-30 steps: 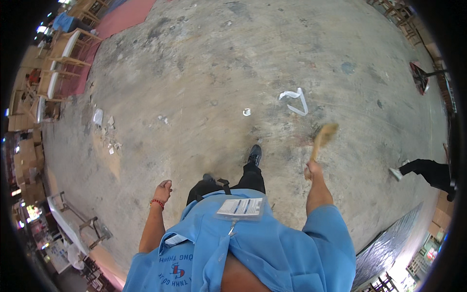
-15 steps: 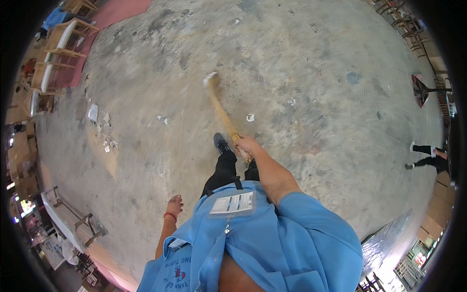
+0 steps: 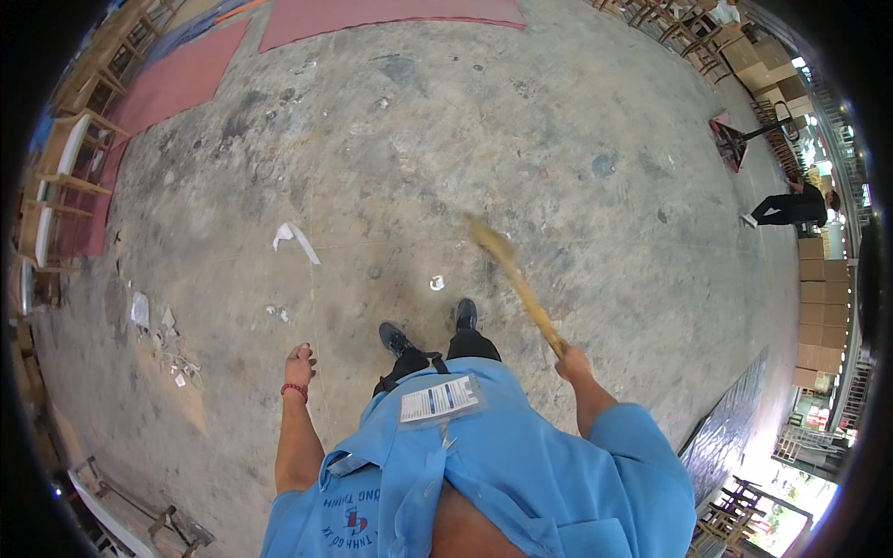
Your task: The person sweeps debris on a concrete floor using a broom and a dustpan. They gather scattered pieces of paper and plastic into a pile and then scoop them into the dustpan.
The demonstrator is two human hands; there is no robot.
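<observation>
My right hand (image 3: 573, 364) is closed round the handle of a yellow broom (image 3: 530, 299), held out to the right of my feet. Motion blurs its far end, which angles forward and left over the concrete floor (image 3: 409, 167). On my left side, my left hand (image 3: 299, 365) hangs with loosely bent fingers and nothing in it. A bent white strip (image 3: 285, 233), like paper or foam, lies on the floor ahead of that hand. Nearer my shoes is a small white curled scrap (image 3: 436, 283).
Crumpled litter (image 3: 173, 349) lies at the left. Pink mats (image 3: 391, 20) border the far side, and wooden chairs (image 3: 70, 153) stand far left. At the right are a pallet jack (image 3: 730, 144), a walking person (image 3: 791, 206) and stacked cardboard boxes (image 3: 812, 312).
The broom has swung from ahead of me to my right. A white patch was at its tip earlier; now the white strip lies apart from it, to the left. My view has shifted.
</observation>
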